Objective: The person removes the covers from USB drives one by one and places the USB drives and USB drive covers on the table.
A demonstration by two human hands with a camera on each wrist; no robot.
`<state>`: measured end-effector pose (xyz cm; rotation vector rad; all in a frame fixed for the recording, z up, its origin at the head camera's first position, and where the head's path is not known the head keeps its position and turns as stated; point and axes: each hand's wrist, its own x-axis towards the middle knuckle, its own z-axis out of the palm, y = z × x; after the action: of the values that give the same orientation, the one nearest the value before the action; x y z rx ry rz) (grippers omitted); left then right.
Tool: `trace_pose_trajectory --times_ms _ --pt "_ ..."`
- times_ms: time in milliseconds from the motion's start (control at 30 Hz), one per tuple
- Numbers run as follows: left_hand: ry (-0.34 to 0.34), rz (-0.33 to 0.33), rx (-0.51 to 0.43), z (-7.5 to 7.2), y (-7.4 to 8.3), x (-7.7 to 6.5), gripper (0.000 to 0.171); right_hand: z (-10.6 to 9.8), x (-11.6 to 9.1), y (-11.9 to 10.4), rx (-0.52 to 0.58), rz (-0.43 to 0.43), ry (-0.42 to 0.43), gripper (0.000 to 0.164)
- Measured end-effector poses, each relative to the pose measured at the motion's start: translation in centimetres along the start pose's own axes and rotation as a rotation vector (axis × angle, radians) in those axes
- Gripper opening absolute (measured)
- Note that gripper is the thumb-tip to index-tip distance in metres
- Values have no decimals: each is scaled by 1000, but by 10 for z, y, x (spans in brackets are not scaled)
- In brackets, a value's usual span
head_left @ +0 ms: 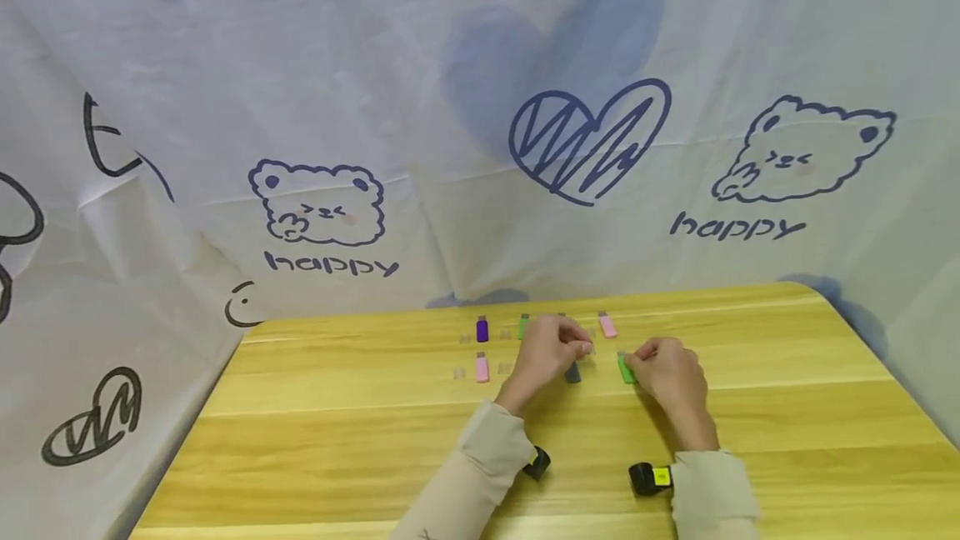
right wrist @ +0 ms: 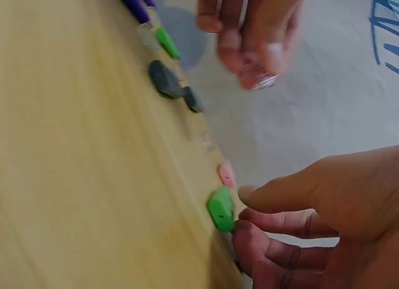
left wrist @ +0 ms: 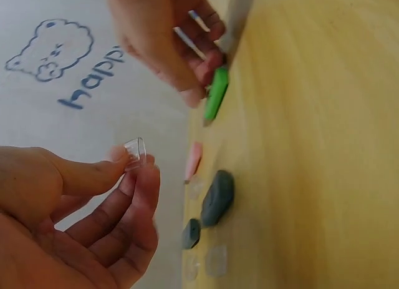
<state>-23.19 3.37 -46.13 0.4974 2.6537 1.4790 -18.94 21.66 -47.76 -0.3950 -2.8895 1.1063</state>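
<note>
Between thumb and forefinger, my left hand [head_left: 543,352] pinches a small clear plastic cap [left wrist: 136,153], raised above the table. My right hand [head_left: 671,377] has its thumb and fingertips at the side of a green USB flash drive [head_left: 625,369], which is low at the tabletop with its metal plug facing away. In the right wrist view, the bent fingers and thumb are right at the edge of that green drive. Just under my left hand lies a dark grey USB flash drive [head_left: 573,373]. Behind the right hand's green drive is a pink one [head_left: 607,325].
Two loose rows of drives and clear caps cross the back of the wooden table [head_left: 337,448]. A purple drive [head_left: 482,329], a pink drive [head_left: 482,369] and a clear cap [head_left: 459,373] sit left of my hands. A printed cloth [head_left: 420,107] hangs behind.
</note>
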Motion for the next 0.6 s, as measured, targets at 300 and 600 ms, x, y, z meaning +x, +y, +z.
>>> trace_pose_trajectory --times_ms 300,600 --pt "17 75 151 28 -10 5 8 -24 4 19 78 -38 -7 29" --pt "29 107 333 43 -7 5 6 -36 6 42 119 -2 -1 32"
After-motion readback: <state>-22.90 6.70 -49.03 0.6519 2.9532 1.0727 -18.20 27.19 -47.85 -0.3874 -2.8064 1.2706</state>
